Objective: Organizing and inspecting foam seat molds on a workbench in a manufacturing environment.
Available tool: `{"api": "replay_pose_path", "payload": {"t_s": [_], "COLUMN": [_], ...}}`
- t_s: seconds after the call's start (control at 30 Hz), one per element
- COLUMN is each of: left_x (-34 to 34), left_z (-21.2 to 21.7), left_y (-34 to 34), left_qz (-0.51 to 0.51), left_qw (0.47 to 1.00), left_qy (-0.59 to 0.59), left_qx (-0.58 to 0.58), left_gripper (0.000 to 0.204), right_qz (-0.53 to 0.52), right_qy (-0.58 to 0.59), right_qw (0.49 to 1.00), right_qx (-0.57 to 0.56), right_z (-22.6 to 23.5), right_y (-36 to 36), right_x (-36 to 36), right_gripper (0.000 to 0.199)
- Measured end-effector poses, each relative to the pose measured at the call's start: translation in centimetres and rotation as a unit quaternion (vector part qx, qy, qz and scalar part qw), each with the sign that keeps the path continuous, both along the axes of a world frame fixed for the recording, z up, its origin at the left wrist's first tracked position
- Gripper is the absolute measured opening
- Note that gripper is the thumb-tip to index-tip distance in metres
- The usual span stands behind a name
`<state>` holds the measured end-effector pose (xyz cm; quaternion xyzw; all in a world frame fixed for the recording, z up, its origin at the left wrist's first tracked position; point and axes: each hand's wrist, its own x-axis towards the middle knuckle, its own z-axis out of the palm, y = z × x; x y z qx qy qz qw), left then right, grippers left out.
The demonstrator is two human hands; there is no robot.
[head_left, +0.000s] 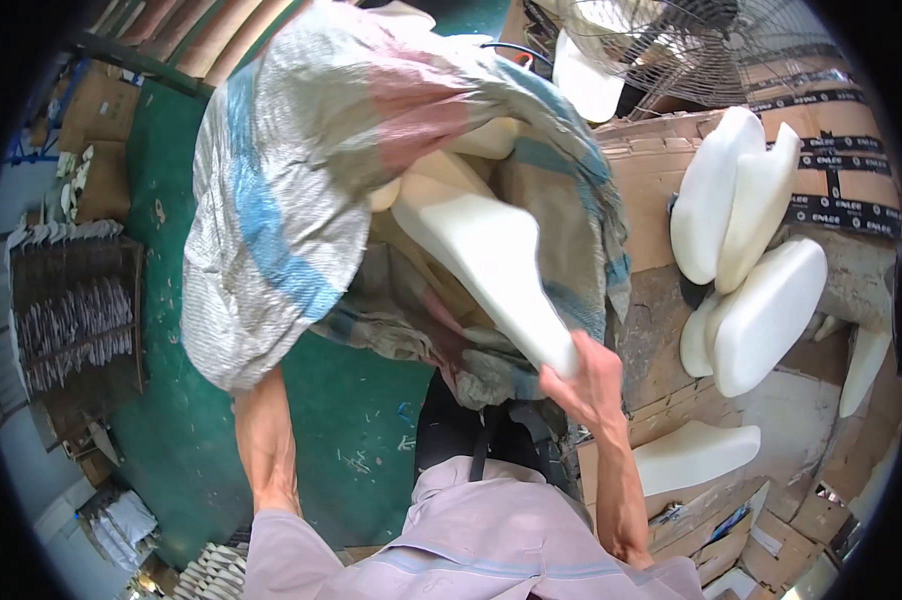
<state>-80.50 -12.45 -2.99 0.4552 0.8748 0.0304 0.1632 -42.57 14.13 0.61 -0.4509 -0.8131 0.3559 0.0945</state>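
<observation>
A large woven sack (301,200), silvery grey with blue and red stripes, gapes in front of me. My right hand (586,380) is closed round the narrow near end of a long white moulded foam piece (481,250). The far, wider end of that piece lies inside the sack's mouth. More cream foam pieces (491,138) show deeper in the sack, partly covered. My left forearm (265,440) runs up to the sack's lower left edge. The draped cloth hides my left hand, so its fingers do not show.
At the right, white foam pieces (771,315) lie on cardboard (651,270), another (696,455) nearer me. A wire-caged fan (691,50) stands at the far right. A rack with hanging items (81,310) stands left on the green floor (171,440).
</observation>
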Motion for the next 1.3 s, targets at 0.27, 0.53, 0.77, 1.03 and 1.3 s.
{"api": "replay_pose_path", "payload": {"t_s": [0.27, 0.53, 0.77, 1.03, 1.3], "left_x": [6.9, 16.4, 23.1, 30.5, 34.5], "left_z": [8.6, 17.8, 21.9, 24.1, 20.4], "left_y": [6.8, 2.0, -0.4, -0.7, 3.0], "left_qz": [-0.010, -0.074, -0.035, -0.072, -0.109], "left_qw": [0.988, 0.993, 0.975, 0.948, 0.923], "left_qy": [0.070, 0.040, -0.216, -0.306, -0.368], "left_qx": [0.135, 0.086, 0.035, 0.044, 0.025], "left_gripper": [0.050, 0.039, 0.059, 0.052, 0.045], "right_qz": [-0.129, -0.184, -0.278, -0.355, -0.303], "right_qy": [0.045, 0.099, 0.153, 0.113, 0.027], "right_qw": [0.988, 0.978, 0.946, 0.925, 0.953], "right_qx": [-0.069, -0.022, -0.065, -0.082, -0.012], "right_z": [5.3, 5.5, 8.3, 12.8, 21.5], "right_y": [-8.7, -15.3, -19.3, -22.9, -26.6], "right_x": [14.3, 23.7, 31.2, 41.2, 54.6], "right_gripper": [0.033, 0.035, 0.038, 0.046, 0.047]}}
